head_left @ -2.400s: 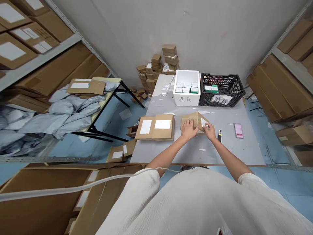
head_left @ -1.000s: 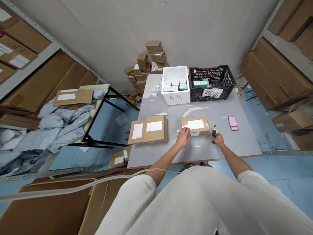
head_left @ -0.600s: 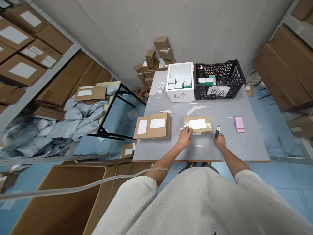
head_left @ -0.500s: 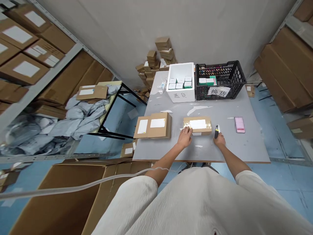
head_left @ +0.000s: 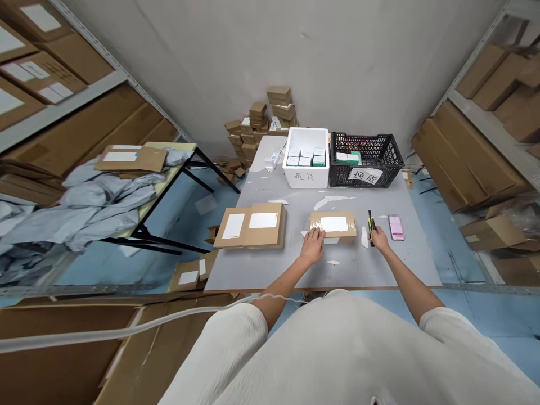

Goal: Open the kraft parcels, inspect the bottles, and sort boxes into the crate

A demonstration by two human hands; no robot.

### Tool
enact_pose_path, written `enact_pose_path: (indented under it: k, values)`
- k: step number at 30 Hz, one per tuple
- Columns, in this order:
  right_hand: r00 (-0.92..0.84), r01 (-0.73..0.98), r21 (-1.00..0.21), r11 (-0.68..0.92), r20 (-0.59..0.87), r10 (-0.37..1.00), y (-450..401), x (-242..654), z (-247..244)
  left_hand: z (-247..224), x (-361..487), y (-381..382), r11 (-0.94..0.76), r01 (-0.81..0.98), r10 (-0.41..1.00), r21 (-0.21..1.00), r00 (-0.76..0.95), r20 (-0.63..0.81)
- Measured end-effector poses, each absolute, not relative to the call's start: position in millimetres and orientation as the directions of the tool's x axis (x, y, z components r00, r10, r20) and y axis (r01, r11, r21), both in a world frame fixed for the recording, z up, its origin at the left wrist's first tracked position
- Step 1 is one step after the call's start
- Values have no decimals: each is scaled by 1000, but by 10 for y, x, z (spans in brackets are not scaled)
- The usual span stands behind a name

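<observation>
A small taped cardboard box point(head_left: 349, 228) with a white label lies on the grey table in front of me. My left hand point(head_left: 313, 245) grips its near left corner, fingers over the top edge. Right of the box, my right hand point(head_left: 380, 239) has its fingers closed on a black and yellow box cutter point(head_left: 371, 225), which points away from me close to the tabletop. The blade is too small to make out. A white strip point(head_left: 364, 237) lies just left of the cutter. A phone with a pink screen point(head_left: 396, 227) is beyond my right hand.
Two labelled cardboard boxes point(head_left: 264, 236) sit at the table's left. At the back stand a white foam bin point(head_left: 306, 179) and a black crate point(head_left: 382, 177), both holding small white-green boxes. A side table point(head_left: 166, 188) carries grey parcels. A white cable point(head_left: 169, 316) crosses low left.
My right hand has shifted the box cutter slightly away from the cardboard box, and the white strip now shows beside it. My left hand stays on the box. The camera view has shifted.
</observation>
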State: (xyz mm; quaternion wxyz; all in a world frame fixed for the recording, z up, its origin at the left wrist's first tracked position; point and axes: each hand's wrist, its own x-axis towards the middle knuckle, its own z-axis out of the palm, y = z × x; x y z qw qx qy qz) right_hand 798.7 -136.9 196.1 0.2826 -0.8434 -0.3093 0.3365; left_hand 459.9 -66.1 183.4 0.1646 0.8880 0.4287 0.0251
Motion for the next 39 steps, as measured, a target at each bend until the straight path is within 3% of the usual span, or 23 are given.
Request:
enact_pose_path:
  k: [5, 9, 12, 15, 19, 23, 31, 39]
  values:
    - [515, 250, -836, -489, -313, 798, -1193, 7969, 2269, 1826, 4608, -702, -598, 732, 760, 327, 647, -60]
    - [317, 443, -822, -356, -228, 921, -1049, 7807, 2486, 1824, 4628, -715, -604, 724, 757, 334, 652, -44]
    - [116, 666, -723, -184, -143, 983, -904, 7647, 2625, 1828, 4636, -720, -614, 712, 750, 341, 661, -29]
    - [-75, 835, -550, 9, -98, 992, -735, 7463, 2741, 1851, 4633, -740, -622, 704, 745, 342, 667, -19]
    - [-171, 951, -291, 107, -202, 964, -553, 7181, 2882, 1923, 4615, -783, -605, 716, 753, 347, 657, -43]
    - [-190, 978, -139, 155, -291, 938, -466, 6906, 3030, 1981, 4590, -806, -602, 708, 745, 370, 664, -61]
    - [-170, 985, -52, 162, -363, 916, -401, 6633, 3190, 1920, 4588, -802, -597, 670, 739, 441, 673, -21]
    - [-169, 985, -25, 172, -379, 910, -381, 6611, 3257, 1877, 4580, -786, -606, 664, 727, 437, 686, -33]
